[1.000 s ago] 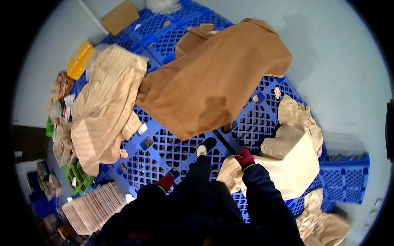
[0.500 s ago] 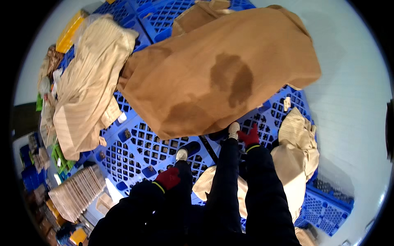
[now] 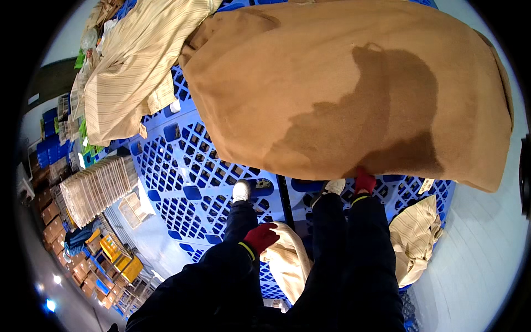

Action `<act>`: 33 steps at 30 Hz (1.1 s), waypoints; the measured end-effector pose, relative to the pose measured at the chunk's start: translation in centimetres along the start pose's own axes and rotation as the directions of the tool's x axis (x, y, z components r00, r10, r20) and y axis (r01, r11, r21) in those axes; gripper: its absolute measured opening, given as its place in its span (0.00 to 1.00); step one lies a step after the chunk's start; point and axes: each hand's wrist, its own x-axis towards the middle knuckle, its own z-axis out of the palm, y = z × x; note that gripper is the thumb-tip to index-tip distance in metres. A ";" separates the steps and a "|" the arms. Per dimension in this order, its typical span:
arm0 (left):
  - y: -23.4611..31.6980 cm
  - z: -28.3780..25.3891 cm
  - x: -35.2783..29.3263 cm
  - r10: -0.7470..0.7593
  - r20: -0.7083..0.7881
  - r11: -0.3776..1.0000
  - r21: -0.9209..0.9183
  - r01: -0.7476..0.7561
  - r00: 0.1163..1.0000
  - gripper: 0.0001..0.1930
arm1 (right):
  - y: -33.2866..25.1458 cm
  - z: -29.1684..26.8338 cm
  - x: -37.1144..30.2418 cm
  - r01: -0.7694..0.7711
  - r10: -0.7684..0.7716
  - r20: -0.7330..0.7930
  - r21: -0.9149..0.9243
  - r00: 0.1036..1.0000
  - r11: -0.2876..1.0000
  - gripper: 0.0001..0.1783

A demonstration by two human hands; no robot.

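Observation:
A large brown cloth (image 3: pixel 310 83) covers something bulky on the blue plastic pallets (image 3: pixel 182 193); what lies beneath is hidden. At its near edge, my right hand (image 3: pixel 363 181) in a red glove is closed on the brown cloth, fingers partly hidden against it. My left hand (image 3: pixel 261 238), also red-gloved, hangs lower with loosely bent fingers apart, holding nothing that shows. Just beside it lies a beige cloth (image 3: pixel 287 257), partly behind my leg. My shoes, one of them the white left shoe (image 3: pixel 241 191), stand on the pallets close to the brown cloth.
A striped beige cloth (image 3: pixel 138 66) drapes over things at the far left. Another striped cloth (image 3: pixel 417 238) lies crumpled right of my arm. Stacked crates (image 3: pixel 99 188) stand at the left, with cartons (image 3: pixel 55 229) beyond. A pale floor (image 3: pixel 470 249) borders the pallets at right.
My view has shifted, bringing the brown cloth larger and further right. My right hand has moved onto its near edge and closed. My left hand has moved right, beside the beige cloth.

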 end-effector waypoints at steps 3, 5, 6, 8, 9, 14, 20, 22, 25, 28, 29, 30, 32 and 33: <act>-1.1 0.6 2.0 -0.340 0.019 0.843 -0.437 0.314 0.940 0.26 | 0.2 -1.3 -4.8 -0.169 0.066 0.284 0.354 0.957 0.920 0.08; 2.9 -1.1 6.2 -0.418 0.203 0.521 -0.745 0.417 0.886 0.27 | -2.1 -5.2 -7.4 -0.028 -0.207 0.534 0.399 0.820 0.917 0.16; 2.9 -1.1 6.3 -0.533 0.138 0.405 -0.825 0.395 0.835 0.31 | -3.7 -6.1 -10.3 -0.207 -0.203 0.664 0.484 0.720 0.850 0.18; 3.5 -1.6 7.7 -0.499 0.121 0.184 -0.953 0.241 0.858 0.43 | -6.6 -8.3 -14.1 -0.329 -0.291 0.805 0.501 0.517 0.801 0.22; 5.2 -2.6 11.0 -0.461 0.185 -0.077 -0.983 0.168 0.868 0.40 | -6.6 -9.6 -14.4 0.044 -0.268 0.735 0.309 0.623 0.950 0.23; 6.4 -10.7 10.7 0.099 -0.213 -0.005 -0.977 -0.214 0.972 0.07 | -14.7 -11.3 -18.0 -0.244 -0.333 0.758 0.536 0.560 0.808 0.26; 25.0 -20.1 6.6 0.411 -0.447 0.296 -0.759 -0.580 0.795 0.06 | -29.7 -7.6 -19.6 -0.136 -0.644 0.629 0.753 0.435 0.644 0.25; 27.5 -18.9 1.2 0.274 -0.548 0.408 -0.678 -0.612 0.790 0.10 | -31.9 -6.6 -19.4 -0.318 -0.689 0.573 0.820 0.444 0.476 0.25; 25.6 -12.1 3.8 -0.095 -0.352 0.567 -0.788 -0.241 0.931 0.21 | -35.7 -5.9 -19.6 -0.402 -0.779 0.524 0.832 0.345 0.382 0.23; 19.5 -2.8 8.0 0.069 0.010 0.776 -0.629 -0.048 0.998 0.41 | -37.2 -6.0 -20.5 -0.353 -0.786 0.504 0.853 0.359 0.385 0.20; 19.6 -1.0 8.5 0.097 0.049 0.712 -0.701 -0.035 0.994 0.43 | -36.8 -6.2 -20.8 -0.322 -0.773 0.499 0.862 0.391 0.392 0.20; 20.1 0.6 8.6 0.119 0.085 0.648 -0.762 -0.013 0.989 0.44 | -36.7 -6.7 -21.3 0.039 -0.753 0.413 0.865 0.512 0.501 0.20; 28.5 1.0 8.2 -0.079 0.156 0.188 -0.968 0.168 0.985 0.43 | -37.1 -7.4 -21.5 -0.045 -0.727 0.452 0.863 0.517 0.504 0.19; 28.5 0.8 9.4 0.004 0.105 0.178 -0.979 0.103 0.994 0.43 | -37.3 -7.9 -21.7 -0.107 -0.706 0.481 0.857 0.519 0.505 0.19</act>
